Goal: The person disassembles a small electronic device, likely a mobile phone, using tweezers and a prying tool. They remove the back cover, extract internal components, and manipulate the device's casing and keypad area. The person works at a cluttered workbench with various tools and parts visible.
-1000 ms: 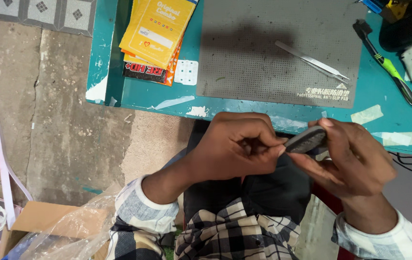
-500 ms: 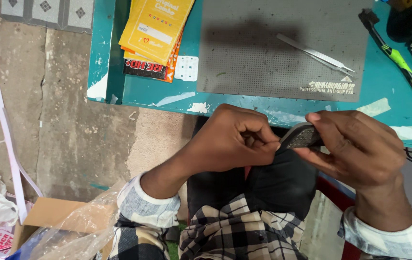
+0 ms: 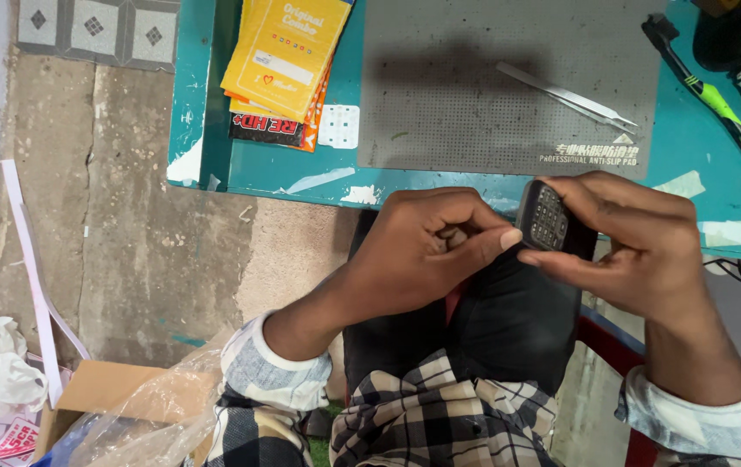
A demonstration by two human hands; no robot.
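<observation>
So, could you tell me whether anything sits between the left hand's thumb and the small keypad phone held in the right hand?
Nothing visible does. The right hand grips the black keypad phone over the lap, and the left hand has its thumb tip right at the phone's edge. The tweezers and the screwdriver lie apart on the table.

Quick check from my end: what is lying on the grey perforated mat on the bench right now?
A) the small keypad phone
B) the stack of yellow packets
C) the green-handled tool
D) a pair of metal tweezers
D: the metal tweezers lie alone on the grey mat, while the keypad phone is held off the bench in the right hand, with the left hand touching it.
</observation>
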